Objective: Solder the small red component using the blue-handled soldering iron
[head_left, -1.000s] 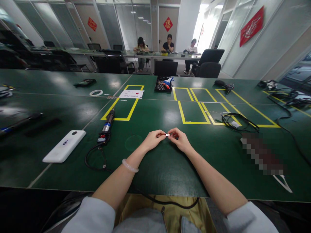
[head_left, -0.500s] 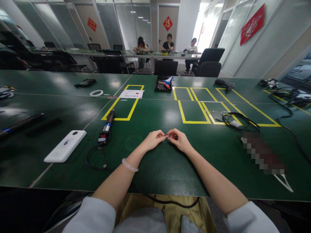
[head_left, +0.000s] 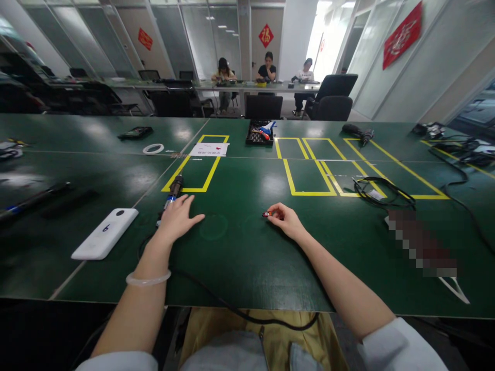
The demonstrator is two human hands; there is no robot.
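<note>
My left hand (head_left: 178, 219) is over the black corded tool (head_left: 176, 185), a slim cylinder with a silver and blue band that looks like an electric screwdriver. Its fingers are spread, and the hand covers the tool's lower half; whether it touches cannot be made out. Between the thumb and fingertips of my right hand (head_left: 284, 219) is a small red and dark part (head_left: 266, 214), too small to name, held just above or at the green table (head_left: 247, 257).
A white power-bank-like block (head_left: 104, 234) marked 6 lies left. At the back stands a black tray (head_left: 253, 135) with small tools. A coiled black cable (head_left: 382, 193), a power drill (head_left: 358, 134) and a blurred-out object (head_left: 421, 242) lie right. People sit at a far table.
My left hand has let go of the small part, moved left and spread over the corded tool. My right hand stays in place, still pinching the part.
</note>
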